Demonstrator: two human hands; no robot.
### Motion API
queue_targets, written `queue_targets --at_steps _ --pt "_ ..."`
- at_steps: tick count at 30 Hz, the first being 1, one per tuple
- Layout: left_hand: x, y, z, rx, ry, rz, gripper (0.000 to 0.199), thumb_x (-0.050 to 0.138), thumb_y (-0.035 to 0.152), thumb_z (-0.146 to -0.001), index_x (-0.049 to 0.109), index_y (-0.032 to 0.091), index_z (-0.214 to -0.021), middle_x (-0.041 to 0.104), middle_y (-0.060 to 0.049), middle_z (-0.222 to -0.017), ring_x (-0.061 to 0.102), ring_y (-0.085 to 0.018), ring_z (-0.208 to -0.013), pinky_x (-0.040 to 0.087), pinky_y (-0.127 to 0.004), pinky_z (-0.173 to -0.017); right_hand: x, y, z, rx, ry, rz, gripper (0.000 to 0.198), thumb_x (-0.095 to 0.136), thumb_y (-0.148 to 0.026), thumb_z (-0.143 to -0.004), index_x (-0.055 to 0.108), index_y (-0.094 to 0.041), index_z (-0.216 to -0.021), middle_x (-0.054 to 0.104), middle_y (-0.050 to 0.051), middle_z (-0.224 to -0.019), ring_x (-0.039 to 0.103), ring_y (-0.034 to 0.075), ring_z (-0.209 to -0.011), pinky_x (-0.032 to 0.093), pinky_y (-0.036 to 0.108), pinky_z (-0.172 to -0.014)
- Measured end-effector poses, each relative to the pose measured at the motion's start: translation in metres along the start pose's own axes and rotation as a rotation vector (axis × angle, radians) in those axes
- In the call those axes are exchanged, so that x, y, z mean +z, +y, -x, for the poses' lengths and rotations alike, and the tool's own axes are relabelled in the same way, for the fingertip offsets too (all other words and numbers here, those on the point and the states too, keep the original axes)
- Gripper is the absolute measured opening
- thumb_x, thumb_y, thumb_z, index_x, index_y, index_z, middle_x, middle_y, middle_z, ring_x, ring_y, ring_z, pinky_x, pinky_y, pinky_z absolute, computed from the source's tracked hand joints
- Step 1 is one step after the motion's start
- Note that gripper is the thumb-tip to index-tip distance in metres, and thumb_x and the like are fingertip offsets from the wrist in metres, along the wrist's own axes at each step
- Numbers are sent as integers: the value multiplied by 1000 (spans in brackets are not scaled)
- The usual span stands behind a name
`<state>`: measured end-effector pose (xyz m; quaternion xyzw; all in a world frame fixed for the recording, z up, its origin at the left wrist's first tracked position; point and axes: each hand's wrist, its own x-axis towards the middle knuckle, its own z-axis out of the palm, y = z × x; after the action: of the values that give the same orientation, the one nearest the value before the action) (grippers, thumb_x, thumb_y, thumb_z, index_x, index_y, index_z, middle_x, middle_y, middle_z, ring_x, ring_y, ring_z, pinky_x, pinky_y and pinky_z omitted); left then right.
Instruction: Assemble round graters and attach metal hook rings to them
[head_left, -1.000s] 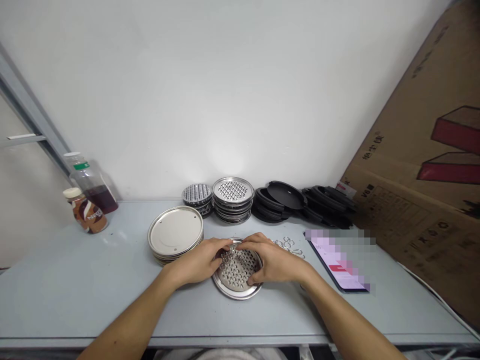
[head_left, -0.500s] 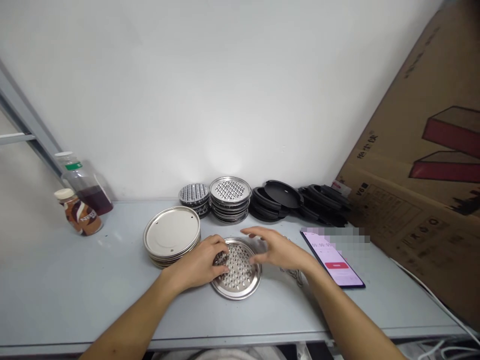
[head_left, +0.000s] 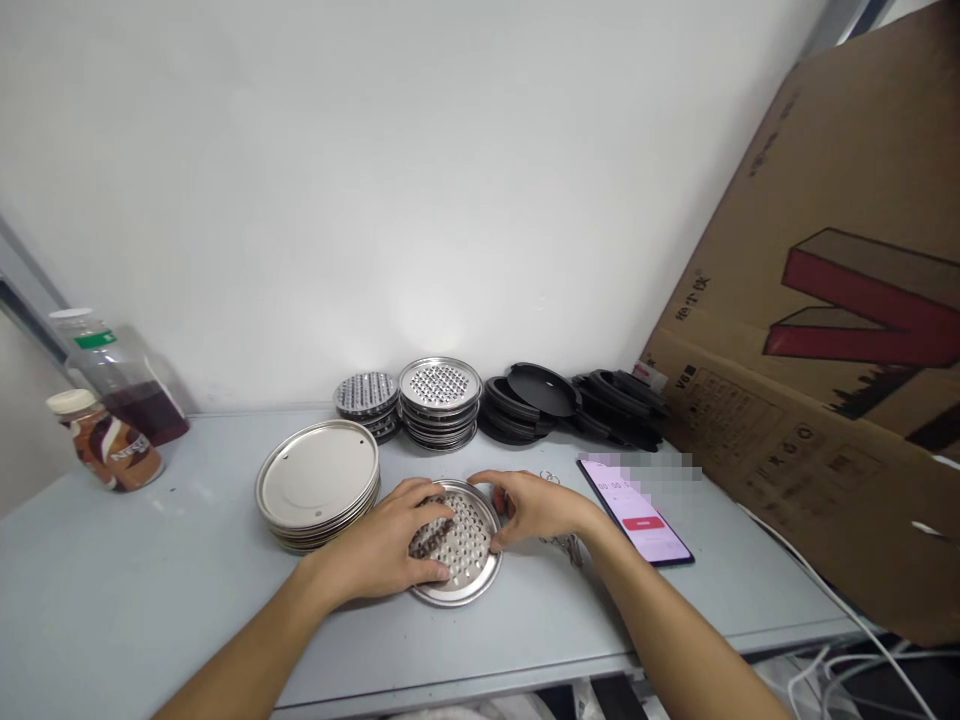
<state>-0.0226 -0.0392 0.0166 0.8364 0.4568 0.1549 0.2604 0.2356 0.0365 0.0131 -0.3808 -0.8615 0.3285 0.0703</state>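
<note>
The left hand [head_left: 394,535] and right hand [head_left: 532,508] are framing, half-open, the grater disc [head_left: 470,540] between them, seemingly positioning it, the next move calling for even fingertip pressure.

The 1 view comes from a camera on the person's head, looking forward and down across the grey table [head_left: 180,600] to the white wall [head_left: 450,180] behind. It is near enough for the holes of the metal grater disc [head_left: 466,540] to show, yet wide enough to span from the brown bottle [head_left: 112,450] at far left to the cardboard box [head_left: 817,420], cut by the right border. The left hand [head_left: 386,540] and right hand [head_left: 538,507] sit low in the middle. The view seems slightly tilted, though edge stretch blurs that judgement.
</note>
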Motion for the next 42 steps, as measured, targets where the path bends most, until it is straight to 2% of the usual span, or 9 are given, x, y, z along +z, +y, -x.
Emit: queue_targets --at_steps 9,15,18,27,34,39,42 --pt "1 -1 -3 -23 3 -45 61 80 43 -73 61 36 -130 46 -2 -149 32 -31 -143 32 -46 -116 6 17 -18 80 -7 -158 99 91 -26 -50 51 -23 -140 53 -8 -73 51 11 -64 40 20 -57" --pt "2 -2 -5 -30 20 -55 62 82 44 -70 62 34 -128 49 -3 -147 36 -31 -140 32 -45 -116 2 20 -23 118 -209 -396 112 92 -33 -51 38 -24 -149 55 -10 -67 57 10 -49 42 18 -45" --pt "3 -1 -4 -27 14 -47 62 81 42 -71 62 33 -129 47 -3 -149 33 -30 -142 31 -44 -117 -1 21 -22 124 -260 -490 110 93 -33 -51 39 -23 -147 57 -9 -70 63 12 -49 46 18 -45" --pt "5 -5 -4 -17 10 -33 64 83 46 -69 62 33 -128 47 -3 -149 31 -31 -143 30 -45 -116 0 20 -21 149 -226 -507 104 93 -30 -52 44 -20 -143 55 -9 -69 59 10 -45 46 18 -40" --pt "5 -5 -4 -15 10 -44 65 84 46 -69 62 32 -128 47 -3 -148 31 -30 -142 31 -43 -117 1 18 -24 164 -223 -448 109 94 -30 -52 40 -22 -146 54 -10 -69 59 11 -44 43 17 -38" --pt "3 -1 -4 -17 7 -35 65 82 48 -70 62 32 -129 47 -3 -149 31 -30 -143 31 -43 -116 -2 21 -14 135 -204 -483 105 91 -32 -57 39 -23 -147 58 -7 -74 62 12 -50 44 19 -43" --pt "2 0 -3 -15 3 -30 64 83 48 -70 63 31 -128 47 -3 -149 31 -30 -143 31 -44 -116 -3 20 -7 132 -142 -473 91 86 -36 -66 43 -23 -144 63 -3 -82 62 12 -52 40 18 -41"
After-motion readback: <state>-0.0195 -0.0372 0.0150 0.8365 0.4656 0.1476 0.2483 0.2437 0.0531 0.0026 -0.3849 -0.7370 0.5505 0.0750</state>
